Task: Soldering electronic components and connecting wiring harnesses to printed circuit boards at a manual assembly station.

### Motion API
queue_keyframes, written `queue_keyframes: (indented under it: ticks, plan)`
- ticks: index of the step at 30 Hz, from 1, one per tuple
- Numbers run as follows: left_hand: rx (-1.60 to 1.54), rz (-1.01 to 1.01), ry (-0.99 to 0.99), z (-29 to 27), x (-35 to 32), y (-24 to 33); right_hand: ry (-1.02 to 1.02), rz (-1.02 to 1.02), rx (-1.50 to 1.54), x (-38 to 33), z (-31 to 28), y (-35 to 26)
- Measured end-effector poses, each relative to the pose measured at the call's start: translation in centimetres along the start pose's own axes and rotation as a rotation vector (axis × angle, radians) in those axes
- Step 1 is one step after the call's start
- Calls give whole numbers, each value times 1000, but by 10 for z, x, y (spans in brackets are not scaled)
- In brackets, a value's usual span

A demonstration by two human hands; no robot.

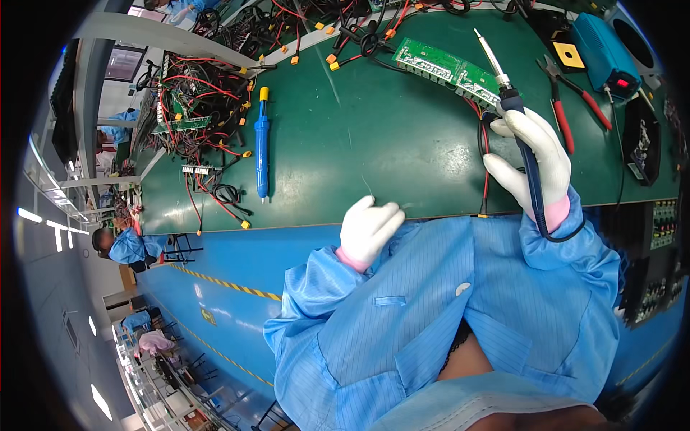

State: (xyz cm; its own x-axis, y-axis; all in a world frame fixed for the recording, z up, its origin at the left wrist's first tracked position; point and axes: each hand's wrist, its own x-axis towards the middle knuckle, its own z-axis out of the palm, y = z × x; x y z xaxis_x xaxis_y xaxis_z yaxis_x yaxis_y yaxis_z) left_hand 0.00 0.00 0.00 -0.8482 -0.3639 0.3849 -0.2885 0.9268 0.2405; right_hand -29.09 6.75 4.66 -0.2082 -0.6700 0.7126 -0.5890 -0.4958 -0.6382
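My right hand [540, 147], in a white glove, grips a soldering iron [528, 154] with a dark blue handle. Its bare metal tip points up and away, over the right end of a green circuit board [449, 70]. Red and black wires run from that board toward the table's near edge. My left hand [369, 231], gloved too, is at the near edge of the table with its fingers curled in. A thin pale line shows by its fingertips; whether the fingers hold it I cannot tell.
On the green table [309, 158] lie a blue desoldering pump [262, 147] and red-handled cutters [568, 104]. A teal soldering station [606, 57] stands far right beside a yellow sponge [568, 55]. Wired boards [187, 108] heap up at left; yellow-ended cables crowd the far edge.
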Motion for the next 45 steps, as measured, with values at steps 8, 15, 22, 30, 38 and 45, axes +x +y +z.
queue_keyframes:
  ticks: [8,15,22,30,38,45]
  plan:
    - [60,-118,-82,-19,42,14,-71,46,205,-5,8,-10]
    - [-257,-386,115,5,54,-5,-76,60,133,-14,13,-6]
    - [-61,-283,175,22,133,-49,51,80,107,-7,3,0]
    - [-8,-252,168,51,150,-51,116,68,84,-4,-7,2]
    - [-123,-23,128,-7,141,19,7,47,139,1,10,12]
    - [-548,-206,260,-6,134,25,-6,45,164,8,13,8]
